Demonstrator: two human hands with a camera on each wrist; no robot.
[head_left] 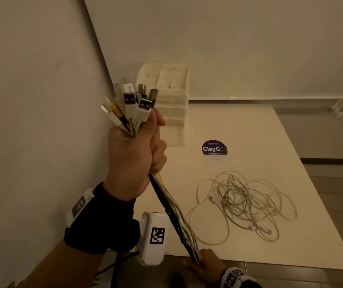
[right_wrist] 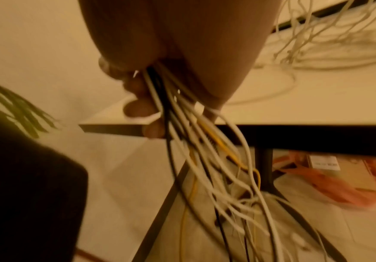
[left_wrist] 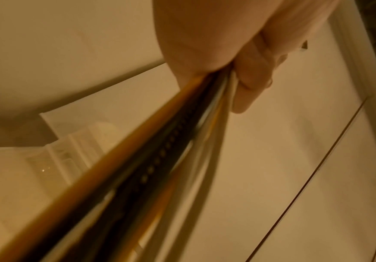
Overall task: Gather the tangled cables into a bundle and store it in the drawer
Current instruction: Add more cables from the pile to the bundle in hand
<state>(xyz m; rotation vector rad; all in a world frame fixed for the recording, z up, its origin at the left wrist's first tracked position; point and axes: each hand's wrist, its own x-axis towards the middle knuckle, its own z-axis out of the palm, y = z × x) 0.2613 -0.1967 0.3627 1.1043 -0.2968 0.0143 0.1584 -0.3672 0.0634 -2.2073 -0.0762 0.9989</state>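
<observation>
My left hand (head_left: 137, 150) is raised in a fist round a bundle of cables (head_left: 172, 210), white, yellow and black. Their USB plugs (head_left: 133, 100) fan out above the fist. The bundle runs taut down and right to my right hand (head_left: 202, 261), which grips it just past the table's near edge. In the right wrist view the loose cable ends (right_wrist: 216, 168) hang below that hand towards the floor. A second tangle of white cables (head_left: 245, 204) lies on the table. A white drawer unit (head_left: 172, 100) stands at the back against the wall; its drawers look closed.
The white table (head_left: 239, 125) carries a round purple ClayGo sticker (head_left: 214, 147). Walls close off the left and the back. Under the table are dark legs (right_wrist: 265, 168) and an orange bag (right_wrist: 339, 179) on the tiled floor.
</observation>
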